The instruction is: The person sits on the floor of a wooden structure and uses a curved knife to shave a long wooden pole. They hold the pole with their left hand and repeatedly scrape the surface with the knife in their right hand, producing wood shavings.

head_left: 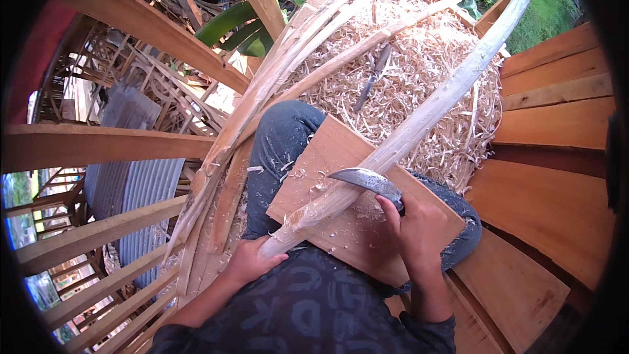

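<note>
A long, pale, peeled wooden pole slants from my waist up to the far right. Its near end sits in my left hand, with the fingers wrapped round it. In my right hand is a knife with a curved blade; the blade lies across the pole, its tip pointing left. The handle is mostly hidden by my fingers. Under the pole, a flat wooden board rests over my lap, with a few small shavings on it.
Beyond my knees lies a large heap of wood shavings, with a dark narrow tool on it. Long split strips of wood lie along my left. Wooden slats form a railing at left; plank panels stand at right.
</note>
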Demonstrator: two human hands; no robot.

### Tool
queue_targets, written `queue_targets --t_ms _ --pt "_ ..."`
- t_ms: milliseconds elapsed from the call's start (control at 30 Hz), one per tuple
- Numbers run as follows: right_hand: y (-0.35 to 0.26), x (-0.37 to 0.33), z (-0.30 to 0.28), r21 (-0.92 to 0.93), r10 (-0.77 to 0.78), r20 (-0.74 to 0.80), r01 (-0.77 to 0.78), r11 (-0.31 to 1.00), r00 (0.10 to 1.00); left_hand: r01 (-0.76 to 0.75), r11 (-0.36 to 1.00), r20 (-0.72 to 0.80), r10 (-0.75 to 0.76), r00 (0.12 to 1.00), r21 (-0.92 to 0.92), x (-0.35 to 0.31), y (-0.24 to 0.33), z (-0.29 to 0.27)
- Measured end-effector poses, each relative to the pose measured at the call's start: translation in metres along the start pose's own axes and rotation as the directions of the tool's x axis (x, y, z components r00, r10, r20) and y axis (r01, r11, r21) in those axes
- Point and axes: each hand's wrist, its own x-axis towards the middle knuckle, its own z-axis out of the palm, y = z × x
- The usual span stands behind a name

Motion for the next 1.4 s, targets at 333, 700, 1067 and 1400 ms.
queue_targets --t_ms 333,700,1067,1400 --pt "0.007 0.010 -0.008 -0.077 -0.021 -0.154 0.009 0.997 0.988 -0.059 0.998 -0.035 0.059 0.998 -0.005 0.003 -0.012 0.004" --pt "0.011 0.013 -0.010 -0.218 -0.009 -0.211 -0.038 0.975 0.977 -0.109 0.994 -0.048 0.109 0.993 0.010 0.004 -0.013 0.005" --pt "0.032 0.019 -0.010 -0.236 0.059 -0.317 -0.139 0.962 0.946 -0.116 0.993 -0.064 0.116 0.991 -0.002 0.003 -0.016 0.008" --pt "0.056 -0.007 -0.038 0.215 0.361 -0.307 -0.306 0.928 0.881 -0.142 0.987 -0.077 0.148 0.986 0.079 0.005 -0.021 0.011"
